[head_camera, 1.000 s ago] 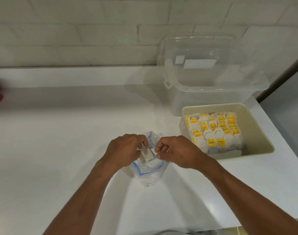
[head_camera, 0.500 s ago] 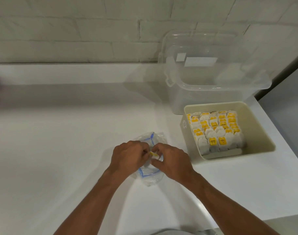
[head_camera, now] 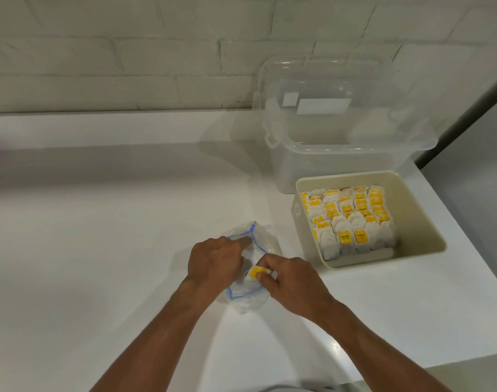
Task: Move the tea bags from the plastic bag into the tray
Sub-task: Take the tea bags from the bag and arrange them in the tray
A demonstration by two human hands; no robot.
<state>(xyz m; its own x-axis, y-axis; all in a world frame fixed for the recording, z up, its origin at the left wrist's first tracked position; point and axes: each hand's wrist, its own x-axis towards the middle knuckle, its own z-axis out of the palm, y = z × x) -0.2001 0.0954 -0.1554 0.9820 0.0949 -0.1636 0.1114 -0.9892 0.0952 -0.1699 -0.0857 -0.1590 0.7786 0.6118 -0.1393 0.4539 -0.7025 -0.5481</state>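
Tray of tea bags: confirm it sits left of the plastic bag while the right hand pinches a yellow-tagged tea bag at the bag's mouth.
Not quite: the head view shows the tray right of the plastic bag, not left. The rest stands: the right hand pinches a yellow-tagged tea bag at the bag's mouth.
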